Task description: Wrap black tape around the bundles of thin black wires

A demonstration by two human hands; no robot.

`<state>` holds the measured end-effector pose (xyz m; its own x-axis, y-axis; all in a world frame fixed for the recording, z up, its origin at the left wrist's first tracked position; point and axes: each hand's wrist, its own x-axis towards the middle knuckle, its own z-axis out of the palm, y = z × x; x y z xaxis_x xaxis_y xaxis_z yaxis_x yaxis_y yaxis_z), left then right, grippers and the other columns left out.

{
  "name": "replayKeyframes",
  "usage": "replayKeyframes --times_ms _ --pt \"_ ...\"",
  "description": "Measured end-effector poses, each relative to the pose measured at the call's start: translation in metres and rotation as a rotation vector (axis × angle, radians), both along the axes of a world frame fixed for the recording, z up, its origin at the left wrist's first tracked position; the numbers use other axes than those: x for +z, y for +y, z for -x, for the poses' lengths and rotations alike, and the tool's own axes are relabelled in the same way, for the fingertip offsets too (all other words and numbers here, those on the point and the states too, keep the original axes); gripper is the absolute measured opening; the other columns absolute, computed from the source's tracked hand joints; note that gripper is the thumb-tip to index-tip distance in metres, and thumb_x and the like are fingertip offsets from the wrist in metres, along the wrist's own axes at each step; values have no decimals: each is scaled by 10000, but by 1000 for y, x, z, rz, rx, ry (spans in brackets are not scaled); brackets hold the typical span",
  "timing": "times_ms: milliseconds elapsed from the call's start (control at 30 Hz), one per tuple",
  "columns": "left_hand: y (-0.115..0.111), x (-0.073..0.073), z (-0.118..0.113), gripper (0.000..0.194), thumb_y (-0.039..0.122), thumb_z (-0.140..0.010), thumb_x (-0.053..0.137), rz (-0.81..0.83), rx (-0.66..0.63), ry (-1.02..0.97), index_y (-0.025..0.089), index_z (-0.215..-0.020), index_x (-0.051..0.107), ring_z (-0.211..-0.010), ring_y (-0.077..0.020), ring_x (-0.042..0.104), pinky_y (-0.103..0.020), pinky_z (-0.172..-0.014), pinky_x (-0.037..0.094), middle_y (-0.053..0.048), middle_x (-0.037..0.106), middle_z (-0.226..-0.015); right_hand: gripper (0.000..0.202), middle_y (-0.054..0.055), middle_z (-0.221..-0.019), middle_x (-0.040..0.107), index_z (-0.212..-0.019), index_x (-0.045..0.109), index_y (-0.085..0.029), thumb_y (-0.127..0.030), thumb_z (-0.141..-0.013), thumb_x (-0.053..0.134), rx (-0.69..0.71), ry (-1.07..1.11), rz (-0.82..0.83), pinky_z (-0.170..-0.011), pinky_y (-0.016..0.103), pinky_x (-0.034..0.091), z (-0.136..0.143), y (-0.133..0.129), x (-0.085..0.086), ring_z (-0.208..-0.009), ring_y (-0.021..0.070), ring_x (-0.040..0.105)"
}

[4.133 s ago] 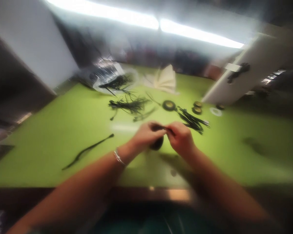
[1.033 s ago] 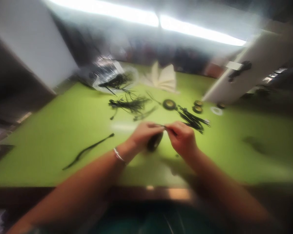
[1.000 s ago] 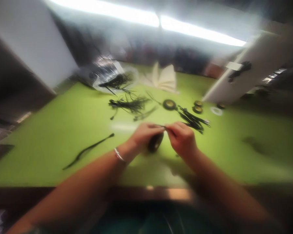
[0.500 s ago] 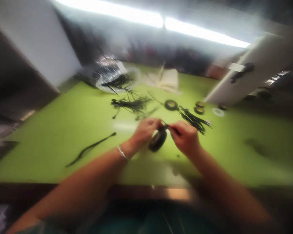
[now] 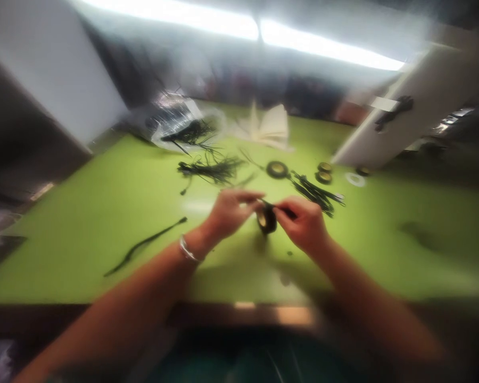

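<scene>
My right hand (image 5: pixel 303 219) is closed in a pinch on a thin black cable (image 5: pixel 267 203). My left hand (image 5: pixel 232 211), with a bracelet at the wrist, has its index finger stretched out and its thumb beneath, pinching near the cable's other side. Under the fingertips hangs a roll of black tape (image 5: pixel 267 220), its yellow core turned toward the left hand. Blur hides exactly where the tape meets the cable. A single black cable with a connector (image 5: pixel 146 242) lies on the table to the left of my hands.
On the green table (image 5: pixel 72 223) lie a loose bundle of black cables (image 5: pixel 209 170), a tidier cable bundle (image 5: pixel 315 194), a tape roll (image 5: pixel 277 169), smaller rolls (image 5: pixel 324 175) and a white ring (image 5: pixel 355 179). Farther back are a plastic bag (image 5: pixel 171 125) and an open notebook (image 5: pixel 273 127).
The tape roll has swung round and risen closer to the fingers, showing its yellow core. My left hand has shifted slightly left and its fingers have straightened. The right hand keeps its pinch.
</scene>
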<state>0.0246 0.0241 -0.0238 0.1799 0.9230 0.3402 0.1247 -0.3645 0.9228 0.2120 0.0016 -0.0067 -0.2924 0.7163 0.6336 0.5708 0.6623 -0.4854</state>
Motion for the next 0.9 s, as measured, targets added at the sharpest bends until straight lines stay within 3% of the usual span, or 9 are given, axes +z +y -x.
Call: replayKeyframes --times_ms 133,233,367,500,667,800,867,900 --pt "4 4 10 143 229 -812 647 -328 -4 255 169 -888 753 -670 -163 657 -282 -668 501 -65 734 -744 105 6 -703 666 -775 663 -193 -109 -797 604 30 -2 25 -625 259 457 -1 -1 3 -648 136 591" --pt "5 8 15 186 211 -867 558 -593 4 554 163 -781 716 -629 -164 588 -286 -623 442 -69 677 -689 101 -4 -695 669 -758 667 -193 -113 -793 616 37 -21 74 -615 253 450 -3 -1 6 -637 130 590" --pt "5 12 16 280 237 -919 453 -681 22 756 164 -721 636 -622 -169 485 -288 -617 377 -58 565 -645 74 -11 -677 659 -767 672 -189 -140 -798 625 33 -12 95 -577 244 438 -4 -1 9 -596 119 568" --pt "9 12 17 281 283 -929 435 -589 -75 651 186 -709 579 -665 -172 450 -292 -659 362 -40 520 -672 76 -10 -674 659 -773 675 -189 -150 -805 618 34 -35 112 -581 246 438 -3 -1 11 -597 119 564" --pt "15 9 23 339 418 -906 472 -241 -161 305 183 -689 583 -661 -157 462 -284 -671 385 -32 540 -683 72 -11 -667 662 -762 680 -178 -161 -803 623 31 4 196 -576 237 436 -3 -2 14 -587 109 558" --pt "17 5 21 412 528 -854 517 7 -141 -36 161 -965 669 -855 -193 579 -308 -790 453 -84 650 -886 63 -12 -635 651 -736 680 -162 -173 -782 639 -26 107 243 -535 224 422 -4 -1 16 -560 103 542" --pt "12 3 11 453 471 -758 667 88 -188 -45 161 -1088 665 -955 -221 599 -321 -822 467 -106 672 -1000 57 -11 -620 643 -731 680 -156 -176 -772 645 -61 144 234 -518 223 411 -3 -1 15 -550 102 532" --pt "8 2 5 438 415 -706 729 106 -212 -25 158 -1059 684 -970 -231 607 -320 -818 474 -111 680 -1019 56 -11 -615 642 -731 680 -156 -175 -769 644 -74 153 226 -513 224 408 -2 -1 15 -546 103 528"
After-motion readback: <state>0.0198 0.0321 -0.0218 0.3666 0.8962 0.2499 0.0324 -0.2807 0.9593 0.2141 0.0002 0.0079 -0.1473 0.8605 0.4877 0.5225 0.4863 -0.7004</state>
